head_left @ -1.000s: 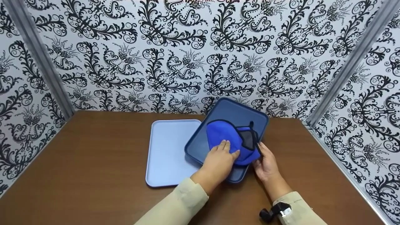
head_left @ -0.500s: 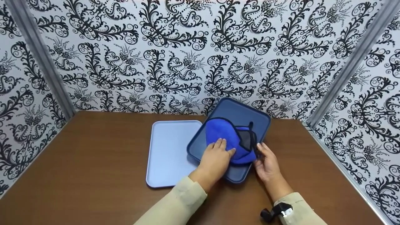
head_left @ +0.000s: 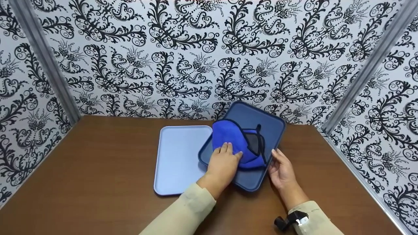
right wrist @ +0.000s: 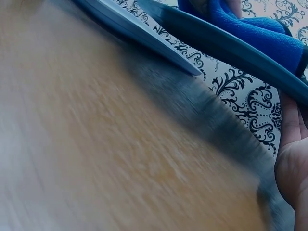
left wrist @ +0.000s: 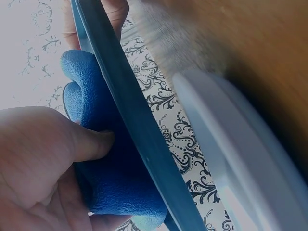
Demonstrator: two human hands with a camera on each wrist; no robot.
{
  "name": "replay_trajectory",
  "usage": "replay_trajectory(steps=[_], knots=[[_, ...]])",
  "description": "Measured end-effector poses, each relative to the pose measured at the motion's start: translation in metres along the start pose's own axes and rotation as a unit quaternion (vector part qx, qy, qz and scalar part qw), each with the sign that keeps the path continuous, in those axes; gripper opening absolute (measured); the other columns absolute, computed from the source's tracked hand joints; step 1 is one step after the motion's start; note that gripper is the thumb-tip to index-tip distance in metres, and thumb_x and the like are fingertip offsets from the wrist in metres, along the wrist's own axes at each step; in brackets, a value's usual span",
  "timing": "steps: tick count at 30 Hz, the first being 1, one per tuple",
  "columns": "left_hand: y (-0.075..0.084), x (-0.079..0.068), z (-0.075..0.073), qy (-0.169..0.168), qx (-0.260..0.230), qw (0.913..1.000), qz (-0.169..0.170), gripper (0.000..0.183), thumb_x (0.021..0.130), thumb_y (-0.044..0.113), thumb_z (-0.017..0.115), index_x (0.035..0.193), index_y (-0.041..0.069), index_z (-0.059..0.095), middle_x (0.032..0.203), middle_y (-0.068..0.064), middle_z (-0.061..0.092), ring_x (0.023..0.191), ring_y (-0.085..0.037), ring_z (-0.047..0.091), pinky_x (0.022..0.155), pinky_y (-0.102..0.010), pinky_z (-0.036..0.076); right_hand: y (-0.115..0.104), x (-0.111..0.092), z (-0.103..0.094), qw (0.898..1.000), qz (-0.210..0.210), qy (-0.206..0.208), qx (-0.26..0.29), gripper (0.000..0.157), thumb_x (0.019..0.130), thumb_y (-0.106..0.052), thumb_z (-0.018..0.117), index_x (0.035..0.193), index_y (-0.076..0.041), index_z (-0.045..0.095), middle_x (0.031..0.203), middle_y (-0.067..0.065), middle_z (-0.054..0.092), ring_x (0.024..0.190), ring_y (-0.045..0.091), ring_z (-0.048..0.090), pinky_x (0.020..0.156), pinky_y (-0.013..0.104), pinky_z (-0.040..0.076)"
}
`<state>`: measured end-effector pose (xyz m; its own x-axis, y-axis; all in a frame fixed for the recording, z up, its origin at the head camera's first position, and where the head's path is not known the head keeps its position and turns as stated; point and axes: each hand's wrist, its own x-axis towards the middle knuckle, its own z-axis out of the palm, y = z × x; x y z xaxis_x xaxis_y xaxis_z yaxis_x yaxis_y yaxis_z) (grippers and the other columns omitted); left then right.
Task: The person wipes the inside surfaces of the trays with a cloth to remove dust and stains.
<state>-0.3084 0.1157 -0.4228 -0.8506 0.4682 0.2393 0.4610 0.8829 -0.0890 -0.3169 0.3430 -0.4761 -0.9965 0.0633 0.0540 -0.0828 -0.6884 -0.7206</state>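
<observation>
In the head view, a dark blue tray is tilted up off the table. My right hand grips its right edge; in the right wrist view, fingers go behind it. On the tray's face lies a bright blue fleecy cloth with black edging and a dark mesh patch. My left hand holds this cloth against the tray. In the left wrist view, the left thumb presses into the bunched cloth, fingers on its other side; part of that grip is hidden.
A light blue tray lies flat on the brown wooden table, its right side partly behind the dark tray. The patterned wall rises close behind, with grey posts at the corners. A black camera mount sits on the right wrist.
The left hand and the cloth have slid slightly left and up across the dark tray. The tray and right hand have shifted slightly right.
</observation>
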Motion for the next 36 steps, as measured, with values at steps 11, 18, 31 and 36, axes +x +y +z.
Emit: replay_trajectory(steps=[11,18,31,36], knots=[[-0.0018,0.0003,-0.0003,0.008,-0.002,0.9997,-0.021,0.045,0.108,0.017,0.042,0.142,0.035,0.064,0.153,-0.013,0.057,0.145,-0.028,0.052,0.112,-0.04,0.048,-0.003,-0.0001,-0.0016,1.0,-0.005,-0.014,0.017,0.031,0.11,-0.006,0.041,0.105,-0.007,0.072,0.087,0.004,0.077,0.078,0.013,0.074,0.072,0.025,0.061],[-0.0018,-0.0009,-0.0002,0.037,0.008,0.9991,-0.021,0.044,0.106,0.017,0.043,0.139,0.034,0.067,0.148,-0.013,0.061,0.141,-0.027,0.055,0.114,-0.039,0.047,-0.004,-0.0004,-0.0012,1.0,-0.002,-0.006,0.028,0.029,0.11,-0.006,0.041,0.105,-0.006,0.07,0.089,0.004,0.076,0.08,0.013,0.074,0.075,0.024,0.061],[0.0031,-0.0021,0.0002,0.007,-0.005,0.9999,-0.015,0.044,0.108,0.016,0.041,0.142,0.033,0.064,0.15,-0.015,0.06,0.142,-0.029,0.054,0.116,-0.04,0.046,-0.0034,0.0016,-0.0032,0.999,-0.006,0.009,0.04,0.023,0.108,-0.005,0.046,0.103,-0.006,0.068,0.087,0.004,0.075,0.078,0.012,0.073,0.073,0.023,0.06],[0.0061,-0.0028,0.0018,0.003,-0.012,0.9999,-0.005,0.045,0.108,0.015,0.043,0.144,0.033,0.063,0.15,-0.015,0.06,0.142,-0.029,0.054,0.116,-0.04,0.046,-0.0028,0.0021,-0.0022,0.999,-0.009,0.011,0.04,0.023,0.108,-0.004,0.046,0.102,-0.006,0.068,0.086,0.003,0.075,0.077,0.011,0.073,0.072,0.022,0.06]])
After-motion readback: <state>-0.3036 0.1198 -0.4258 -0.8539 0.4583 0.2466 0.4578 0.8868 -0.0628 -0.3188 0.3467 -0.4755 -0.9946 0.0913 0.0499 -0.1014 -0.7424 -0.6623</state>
